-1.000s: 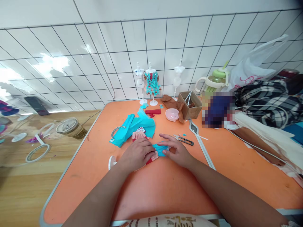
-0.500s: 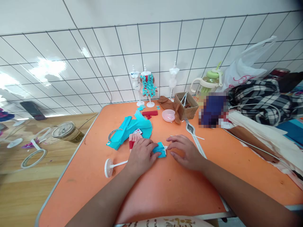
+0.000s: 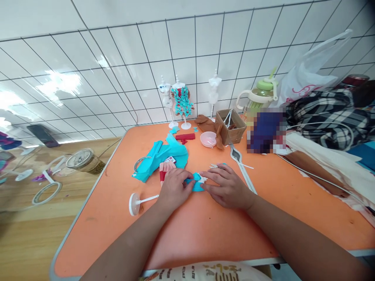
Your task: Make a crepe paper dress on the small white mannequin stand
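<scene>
A small white dress-form mannequin lies on its side, its round base (image 3: 134,204) to the left and its torso (image 3: 202,179) wrapped in blue cloth (image 3: 198,187). My left hand (image 3: 177,186) is closed around the torso, with thumb and fingertips pressing the cloth. From the right, my right hand (image 3: 227,185) has its thumb and index fingertips on the cloth at the upper end, other fingers curved. Part of a small pair of scissors (image 3: 213,166) shows behind my right hand. Beyond my left hand lies a red-and-pink piece of fabric (image 3: 164,173).
A larger blue cloth (image 3: 158,156) and a tape roll (image 3: 140,164) lie at left. Behind stand a decorated mannequin (image 3: 183,101), a bare one (image 3: 215,91), a pink bowl (image 3: 208,139) and a cardboard box (image 3: 231,127). A grey zipper (image 3: 241,168) runs along the right.
My right hand has moved slightly left, its fingertips coming onto the blue cloth. The cloth is now folded around the mannequin's upper end. The view has shifted a little.
</scene>
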`<state>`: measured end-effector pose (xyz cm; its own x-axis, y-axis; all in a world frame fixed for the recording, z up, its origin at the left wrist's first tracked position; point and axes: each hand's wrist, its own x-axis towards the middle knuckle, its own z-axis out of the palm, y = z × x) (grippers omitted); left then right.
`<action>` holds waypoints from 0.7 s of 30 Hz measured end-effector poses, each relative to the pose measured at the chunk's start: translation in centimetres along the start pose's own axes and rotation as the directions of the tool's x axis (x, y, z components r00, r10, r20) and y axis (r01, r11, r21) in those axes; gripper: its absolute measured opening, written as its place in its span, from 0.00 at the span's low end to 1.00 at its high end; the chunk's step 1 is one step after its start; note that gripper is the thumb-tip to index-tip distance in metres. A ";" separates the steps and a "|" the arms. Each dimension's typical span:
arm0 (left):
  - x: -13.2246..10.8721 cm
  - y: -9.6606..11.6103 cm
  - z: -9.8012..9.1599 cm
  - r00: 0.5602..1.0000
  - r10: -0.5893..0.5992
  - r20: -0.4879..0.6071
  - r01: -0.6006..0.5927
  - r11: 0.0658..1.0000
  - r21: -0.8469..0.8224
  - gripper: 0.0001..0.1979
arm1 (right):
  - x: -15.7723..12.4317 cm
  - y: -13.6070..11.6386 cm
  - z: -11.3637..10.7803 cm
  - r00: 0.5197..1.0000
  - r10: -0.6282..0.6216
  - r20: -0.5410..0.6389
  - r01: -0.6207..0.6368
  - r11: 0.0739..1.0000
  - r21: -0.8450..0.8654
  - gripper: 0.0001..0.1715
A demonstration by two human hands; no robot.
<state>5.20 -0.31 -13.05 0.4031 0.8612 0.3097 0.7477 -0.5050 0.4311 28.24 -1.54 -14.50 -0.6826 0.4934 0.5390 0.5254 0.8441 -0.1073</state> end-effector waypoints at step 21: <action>-0.9 -0.3 0.0 0.963 0.269 -0.002 -0.266 0.953 0.148 0.07 | 2.2 -0.7 2.7 0.813 0.582 0.018 -0.488 0.664 0.567 0.20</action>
<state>4.58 -0.96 -13.45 0.5882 0.6934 0.4162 0.6834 -0.7014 0.2025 25.05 -0.48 -15.52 -0.2585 0.8961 0.3609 0.3936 0.4388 -0.8078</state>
